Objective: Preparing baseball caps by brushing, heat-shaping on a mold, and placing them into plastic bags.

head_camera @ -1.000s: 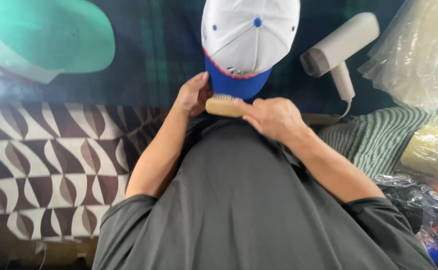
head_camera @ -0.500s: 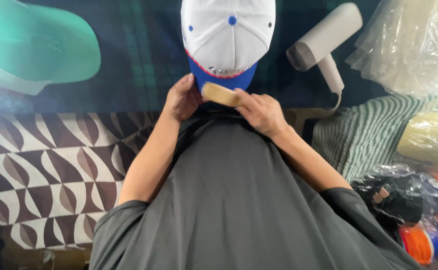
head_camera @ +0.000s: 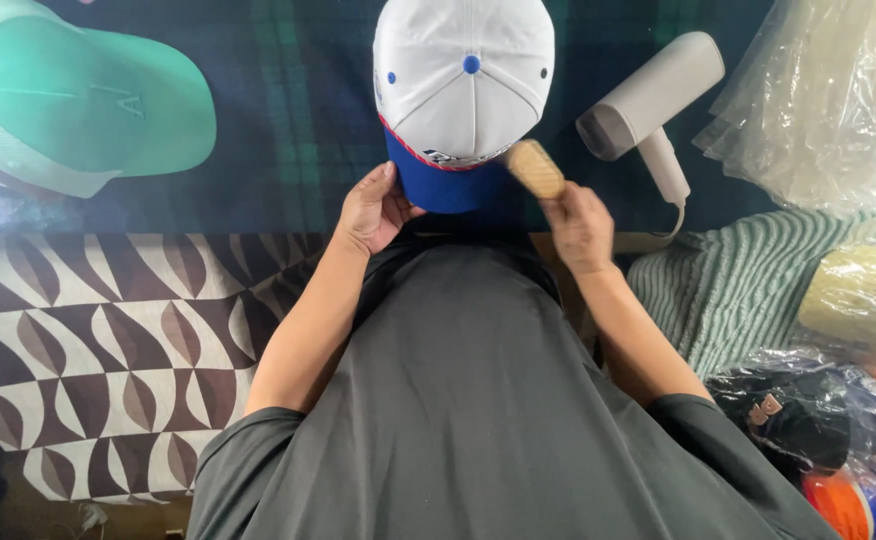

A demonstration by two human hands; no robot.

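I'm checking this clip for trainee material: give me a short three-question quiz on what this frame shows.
1. True or false: the right hand holds a wooden brush at the blue brim of the white cap.
2. What does the left hand touch? A) the green cap B) the blue brim C) the handheld steamer
3. Which thing lies on the dark plaid cloth just right of the white cap?

Key: 1. True. 2. B. 3. The handheld steamer.
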